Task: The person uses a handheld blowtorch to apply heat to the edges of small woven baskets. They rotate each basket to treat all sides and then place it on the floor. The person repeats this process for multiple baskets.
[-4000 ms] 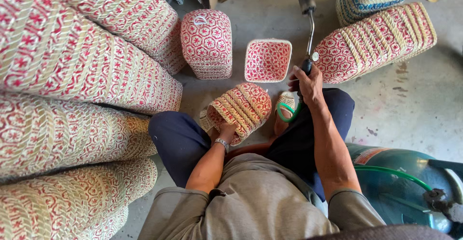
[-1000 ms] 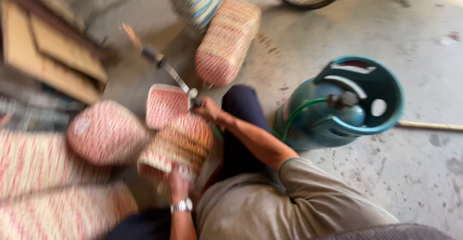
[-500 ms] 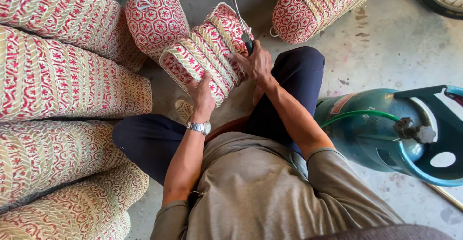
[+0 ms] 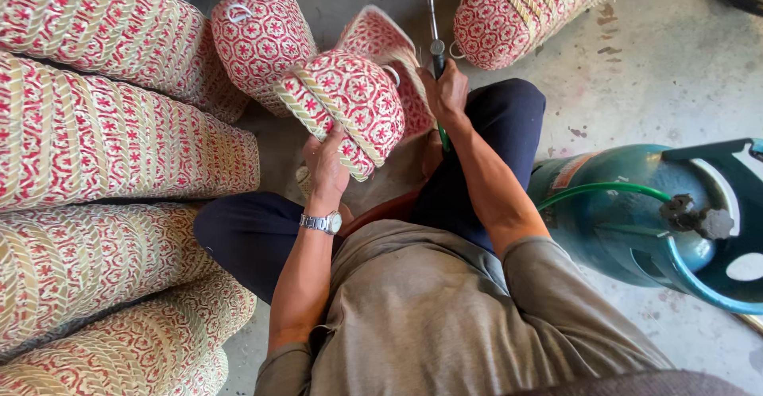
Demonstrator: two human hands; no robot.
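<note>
Woven basket: red and white with cream bands, the woven basket [image 4: 346, 110] sits just above centre of the frame, tilted on its side, and I see it propped up from below by my left hand [image 4: 326, 165].
Left hand: fingers curled up around the basket's lower edge, gripping it; a metal wristwatch [image 4: 322, 223] sits on the wrist and the forearm runs straight down toward the bottom of the frame.
Right hand: my right hand [image 4: 447, 94] is just right of the basket, fist closed round the handle of a torch wand [image 4: 433, 22] whose thin metal shaft runs up to the top edge.
Hard to see: the wand's tip is cut off at the top; whether it touches the basket I cannot tell. A second, open basket [image 4: 381, 46] behind the held one is mostly covered.
Arm pose: right elbow bent, forearm slanting from lower right up to the wand.
Surroundings: stacked woven baskets [image 4: 103, 133] fill the left side; a teal gas cylinder [image 4: 636, 213] with a green hose [image 4: 604, 191] lies at right on the concrete floor [image 4: 636, 70].
</note>
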